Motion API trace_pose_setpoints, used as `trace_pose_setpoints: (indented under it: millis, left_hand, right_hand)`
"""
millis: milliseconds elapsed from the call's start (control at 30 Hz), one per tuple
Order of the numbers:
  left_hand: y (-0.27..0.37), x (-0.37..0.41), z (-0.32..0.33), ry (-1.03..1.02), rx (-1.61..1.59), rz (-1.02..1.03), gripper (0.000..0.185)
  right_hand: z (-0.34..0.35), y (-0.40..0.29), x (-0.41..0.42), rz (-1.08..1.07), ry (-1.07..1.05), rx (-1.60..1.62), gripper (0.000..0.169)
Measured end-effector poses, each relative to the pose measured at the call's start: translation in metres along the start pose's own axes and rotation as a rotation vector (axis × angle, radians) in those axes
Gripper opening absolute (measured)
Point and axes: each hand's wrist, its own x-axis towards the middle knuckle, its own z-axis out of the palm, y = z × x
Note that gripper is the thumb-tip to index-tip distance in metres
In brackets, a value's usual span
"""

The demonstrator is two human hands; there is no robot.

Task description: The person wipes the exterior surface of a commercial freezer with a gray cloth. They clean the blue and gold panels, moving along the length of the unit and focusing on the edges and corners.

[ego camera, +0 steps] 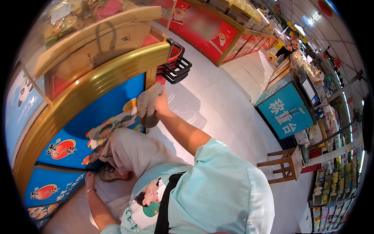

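Note:
My right hand grips a thick grey cleaning cloth at the end of a display counter. The cloth hangs over the gold trim post beside the counter's blue printed panel. Low on the left, my left hand is at the edge of another blue panel. Its fingers are partly hidden, so whether it grips that edge is unclear. Above the panels runs a wide gold moulding. My bent knee is close to the counter front.
Black-handled shopping baskets stand just past the counter's end. A clear plastic bin appears to be on the floor near the cloth. Farther off are a red display stand, a teal counter, a wooden stool and a person.

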Motion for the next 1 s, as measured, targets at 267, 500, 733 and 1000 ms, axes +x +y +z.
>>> trace_pose_setpoints:
  millis: [267,500,733,1000]
  left_hand:
    - [0.006,-0.010,0.000,0.161,-0.090,-0.046,0.032]
    - [0.048,-0.029,-0.003,0.096,-0.081,-0.040,0.034]
    - [0.029,-0.018,0.003,0.080,-0.101,-0.095,0.045]
    - [0.028,-0.021,0.002,0.068,-0.042,-0.072,0.045]
  right_hand:
    - [-0.003,-0.147,-0.004,-0.162,0.016,0.707,0.041]
    - [0.041,-0.157,-0.003,-0.627,-0.020,0.107,0.063]
    - [0.108,-0.154,-0.049,-1.265,-0.050,-0.378,0.057]
    - [0.174,-0.190,-0.096,-1.624,-0.351,-0.291,0.034]
